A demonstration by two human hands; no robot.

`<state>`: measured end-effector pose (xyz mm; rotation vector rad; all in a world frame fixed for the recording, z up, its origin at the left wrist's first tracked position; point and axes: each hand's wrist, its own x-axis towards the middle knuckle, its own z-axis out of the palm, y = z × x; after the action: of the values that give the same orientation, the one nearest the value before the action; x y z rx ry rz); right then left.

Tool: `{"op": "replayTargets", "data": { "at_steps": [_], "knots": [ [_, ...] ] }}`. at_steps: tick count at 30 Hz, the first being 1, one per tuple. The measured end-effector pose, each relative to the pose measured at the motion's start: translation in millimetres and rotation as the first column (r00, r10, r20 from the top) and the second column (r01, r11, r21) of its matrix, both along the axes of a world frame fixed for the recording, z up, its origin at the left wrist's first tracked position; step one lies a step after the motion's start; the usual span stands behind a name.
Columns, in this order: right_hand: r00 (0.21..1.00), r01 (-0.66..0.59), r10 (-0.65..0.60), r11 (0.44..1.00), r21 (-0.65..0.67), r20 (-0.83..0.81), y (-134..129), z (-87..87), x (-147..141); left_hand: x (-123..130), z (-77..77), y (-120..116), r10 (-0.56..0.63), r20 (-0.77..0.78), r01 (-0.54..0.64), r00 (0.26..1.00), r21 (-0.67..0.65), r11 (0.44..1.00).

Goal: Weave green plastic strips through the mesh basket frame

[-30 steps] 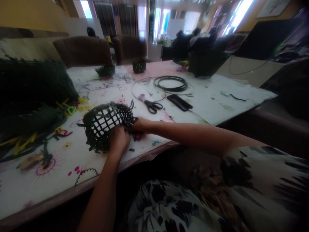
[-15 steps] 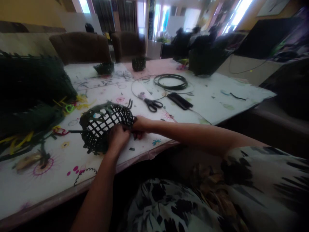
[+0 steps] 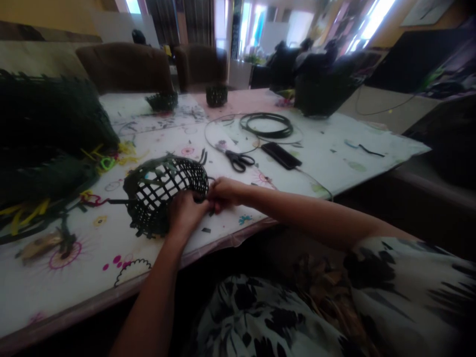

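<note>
A dark green woven basket [image 3: 163, 183] with an open lattice lies tipped on the table, its strip ends sticking out. My left hand [image 3: 186, 210] is closed on the basket's near right rim, its fingers partly hidden inside. Beside it, touching the same rim, my right hand [image 3: 223, 194] is pinched around a dark strip end at the basket's right side. Black-handled scissors [image 3: 240, 160] lie beyond my right hand.
A phone [image 3: 281, 155] with a cable and a coil of dark strip [image 3: 267, 125] lie on the table [image 3: 334, 173]. Large dark baskets stand at left [image 3: 48, 119] and back right [image 3: 316, 94]. Two small baskets sit farther back. People are in the background.
My right hand has turned and its fingers now pinch near my left thumb. My left hand has shifted slightly right at the rim. The view has moved a little.
</note>
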<state>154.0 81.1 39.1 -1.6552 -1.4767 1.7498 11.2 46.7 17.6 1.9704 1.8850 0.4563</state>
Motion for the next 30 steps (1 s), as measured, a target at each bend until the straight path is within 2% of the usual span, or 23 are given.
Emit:
{"op": "replayTargets", "data": {
  "at_steps": [9, 14, 20, 25, 30],
  "knots": [
    [0.987, -0.066, 0.06, 0.997, -0.033, -0.149, -2, -5.2, 13, -2, -3.1, 1, 0.017, 0.023, -0.018, 1.0, 0.017, 1.0],
    [0.993, -0.052, 0.052, 0.999, 0.007, -0.109, 2, -11.8, 8, -2, -5.4, 1, 0.01, 0.016, -0.011, 1.0, 0.038, 0.999],
    [0.992, -0.063, 0.071, 0.995, 0.071, -0.108, -3, -10.1, 8, -4, -7.2, 1, -0.005, 0.014, 0.004, 1.0, 0.053, 0.999],
    [0.979, -0.135, 0.143, 0.989, 0.065, -0.145, -4, -11.1, 15, -3, -7.4, 0, 0.009, 0.017, -0.01, 1.0, 0.061, 0.998],
    [0.993, -0.115, 0.118, 0.974, 0.193, 0.0, -7, -11.4, 10, -4, -9.6, 0, 0.02, 0.011, -0.02, 1.0, 0.088, 0.996]
  ]
}}
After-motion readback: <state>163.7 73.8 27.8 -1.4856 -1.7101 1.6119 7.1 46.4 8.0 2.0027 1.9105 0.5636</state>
